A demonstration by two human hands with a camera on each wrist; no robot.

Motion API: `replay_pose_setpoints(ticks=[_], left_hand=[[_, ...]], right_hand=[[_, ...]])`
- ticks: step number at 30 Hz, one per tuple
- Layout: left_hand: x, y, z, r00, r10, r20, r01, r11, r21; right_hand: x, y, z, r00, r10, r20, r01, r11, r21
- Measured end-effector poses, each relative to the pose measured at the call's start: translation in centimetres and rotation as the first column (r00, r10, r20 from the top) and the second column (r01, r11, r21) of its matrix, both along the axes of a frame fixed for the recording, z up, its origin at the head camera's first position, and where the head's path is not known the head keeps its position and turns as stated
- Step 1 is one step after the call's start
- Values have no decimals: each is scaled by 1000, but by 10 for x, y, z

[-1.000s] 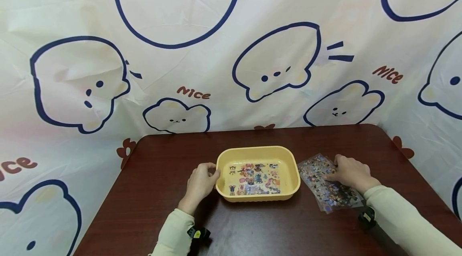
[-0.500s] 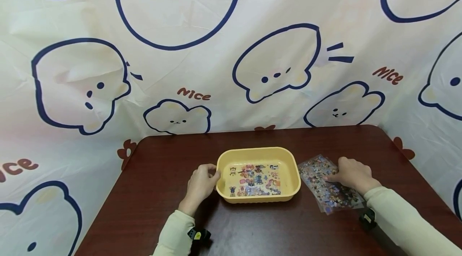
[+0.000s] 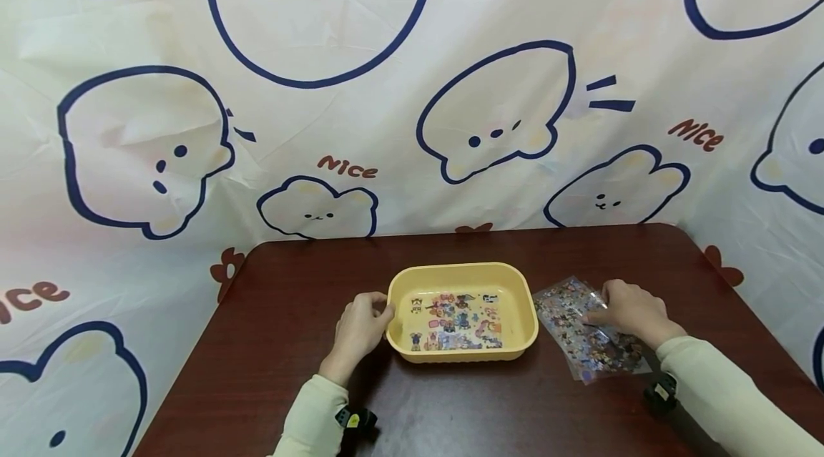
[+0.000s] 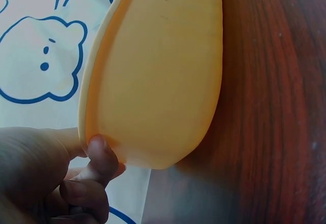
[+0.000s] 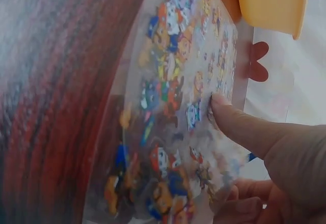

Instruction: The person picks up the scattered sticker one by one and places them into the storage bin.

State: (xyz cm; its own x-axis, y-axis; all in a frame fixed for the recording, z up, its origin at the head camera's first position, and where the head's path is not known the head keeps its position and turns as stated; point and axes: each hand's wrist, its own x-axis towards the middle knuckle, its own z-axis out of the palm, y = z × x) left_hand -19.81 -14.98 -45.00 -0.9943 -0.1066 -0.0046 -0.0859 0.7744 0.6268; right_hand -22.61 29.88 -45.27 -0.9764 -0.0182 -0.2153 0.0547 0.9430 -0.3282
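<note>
A yellow plastic tray sits on the dark wooden table, with a see-through sheet of cartoon stickers lying flat inside. My left hand pinches the tray's left rim; in the left wrist view the thumb and fingers meet at the edge of the yellow wall. To the right of the tray lie overlapping clear sticker sheets, covered in small cartoon figures. My right hand grips their right edge. The right wrist view shows the thumb on top of the sticker sheets and the other fingers at the edge, partly hidden.
The wooden table reaches back to a pale cloth printed with blue-outlined bears. The sticker sheets nearly touch the tray's right side. Dark wrist straps are worn on both arms.
</note>
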Motion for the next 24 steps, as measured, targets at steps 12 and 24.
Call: replay_pose_setpoints(ticks=[12, 24], left_hand=[[1, 1, 0, 1000, 2, 1, -2, 1000, 6], [1, 1, 1, 1000, 2, 6, -2, 1000, -3]], right_hand=[[0, 10, -3, 997, 81, -8, -81, 996, -33], [-4, 24, -12, 977, 189, -101, -206, 958, -201]])
